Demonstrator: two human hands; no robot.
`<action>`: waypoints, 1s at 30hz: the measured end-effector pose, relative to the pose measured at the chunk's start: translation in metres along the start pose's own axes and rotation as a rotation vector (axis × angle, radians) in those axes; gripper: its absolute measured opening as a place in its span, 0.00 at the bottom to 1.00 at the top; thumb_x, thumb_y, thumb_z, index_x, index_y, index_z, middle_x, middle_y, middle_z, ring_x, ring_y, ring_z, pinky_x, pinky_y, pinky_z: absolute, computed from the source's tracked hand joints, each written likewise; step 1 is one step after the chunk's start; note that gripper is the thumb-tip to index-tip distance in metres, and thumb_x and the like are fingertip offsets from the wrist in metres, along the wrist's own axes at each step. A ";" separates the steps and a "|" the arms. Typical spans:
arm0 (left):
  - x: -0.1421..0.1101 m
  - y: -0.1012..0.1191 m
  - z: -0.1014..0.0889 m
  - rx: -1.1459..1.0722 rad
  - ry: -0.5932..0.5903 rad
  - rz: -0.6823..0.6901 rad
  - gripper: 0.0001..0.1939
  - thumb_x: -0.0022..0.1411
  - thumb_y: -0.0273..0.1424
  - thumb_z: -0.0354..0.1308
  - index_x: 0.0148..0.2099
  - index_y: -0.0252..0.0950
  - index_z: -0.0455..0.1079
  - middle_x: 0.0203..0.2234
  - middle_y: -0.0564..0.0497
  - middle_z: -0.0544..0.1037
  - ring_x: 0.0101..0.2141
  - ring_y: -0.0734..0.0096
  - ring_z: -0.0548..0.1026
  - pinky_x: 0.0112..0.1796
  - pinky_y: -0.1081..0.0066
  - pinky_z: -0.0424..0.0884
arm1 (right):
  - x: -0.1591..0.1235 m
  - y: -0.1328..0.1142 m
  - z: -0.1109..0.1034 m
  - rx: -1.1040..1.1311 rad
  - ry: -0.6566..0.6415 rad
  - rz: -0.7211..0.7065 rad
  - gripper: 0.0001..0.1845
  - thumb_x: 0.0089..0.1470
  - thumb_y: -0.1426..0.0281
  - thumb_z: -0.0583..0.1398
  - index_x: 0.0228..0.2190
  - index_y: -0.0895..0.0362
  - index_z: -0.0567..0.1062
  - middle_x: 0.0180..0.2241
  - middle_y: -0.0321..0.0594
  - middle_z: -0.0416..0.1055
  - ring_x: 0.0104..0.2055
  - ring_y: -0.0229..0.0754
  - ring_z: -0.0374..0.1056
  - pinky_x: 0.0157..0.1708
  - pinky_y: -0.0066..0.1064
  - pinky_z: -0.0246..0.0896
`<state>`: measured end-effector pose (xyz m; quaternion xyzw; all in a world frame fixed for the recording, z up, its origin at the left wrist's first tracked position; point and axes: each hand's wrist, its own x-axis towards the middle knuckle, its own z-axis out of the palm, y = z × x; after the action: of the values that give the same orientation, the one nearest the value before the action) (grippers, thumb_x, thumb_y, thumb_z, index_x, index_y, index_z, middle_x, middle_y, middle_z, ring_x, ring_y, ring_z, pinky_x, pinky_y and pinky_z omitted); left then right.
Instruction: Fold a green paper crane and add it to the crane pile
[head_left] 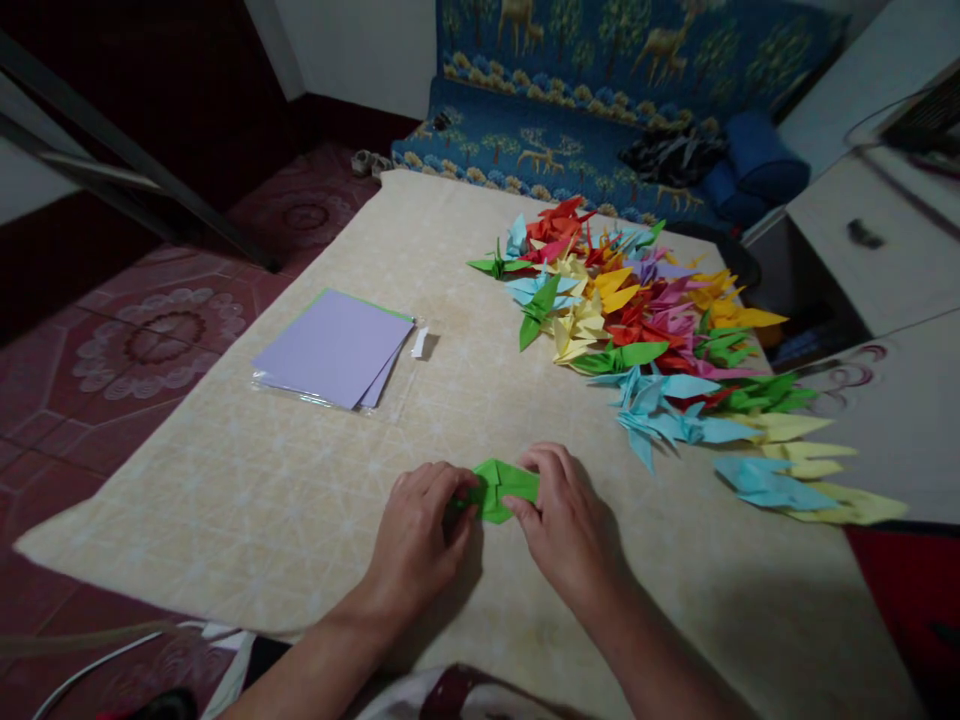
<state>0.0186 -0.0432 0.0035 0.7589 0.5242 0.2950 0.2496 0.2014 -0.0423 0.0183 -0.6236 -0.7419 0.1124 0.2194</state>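
A partly folded sheet of green origami paper [493,490] lies low over the near middle of the table, between my two hands. My left hand [427,520] pinches its left end, with fingertips and thumb closed on the paper. At the other end, my right hand [566,505] grips the paper between thumb and curled fingers. Crease lines and a small flap show in the middle of the green paper; its two ends are partly hidden by my fingers.
A pile of colourful folded paper cranes [637,310] covers the table's right side. Purple paper squares [334,345] lie on a clear plastic sleeve at the left, with a small white scrap [420,342] beside them. Behind the cloth-covered table [247,500] stands a blue patterned sofa [555,130].
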 end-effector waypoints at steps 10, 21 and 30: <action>-0.004 -0.011 -0.005 -0.427 0.241 -0.117 0.19 0.62 0.29 0.58 0.55 0.40 0.64 0.49 0.42 0.72 0.49 0.61 0.73 0.48 0.59 0.71 | 0.024 0.000 -0.023 0.363 -0.357 0.245 0.05 0.46 0.71 0.65 0.22 0.55 0.74 0.21 0.34 0.72 0.24 0.38 0.66 0.22 0.27 0.51; 0.021 0.010 -0.010 -1.029 -0.016 -0.487 0.14 0.53 0.39 0.67 0.33 0.31 0.75 0.26 0.48 0.79 0.26 0.71 0.75 0.30 0.72 0.71 | -0.008 -0.036 0.006 1.084 -0.297 0.552 0.14 0.45 0.59 0.64 0.29 0.56 0.72 0.19 0.31 0.65 0.16 0.32 0.57 0.15 0.24 0.52; 0.078 -0.013 -0.038 -0.656 -0.793 -0.270 0.09 0.49 0.33 0.68 0.32 0.32 0.76 0.20 0.54 0.76 0.21 0.75 0.69 0.25 0.75 0.63 | -0.024 -0.002 -0.021 0.180 0.078 -0.184 0.29 0.45 0.80 0.66 0.49 0.49 0.72 0.48 0.45 0.69 0.45 0.48 0.68 0.41 0.38 0.67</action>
<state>0.0049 0.0376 0.0358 0.6199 0.3629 0.0991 0.6886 0.2123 -0.0686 0.0326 -0.5347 -0.7738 0.1333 0.3124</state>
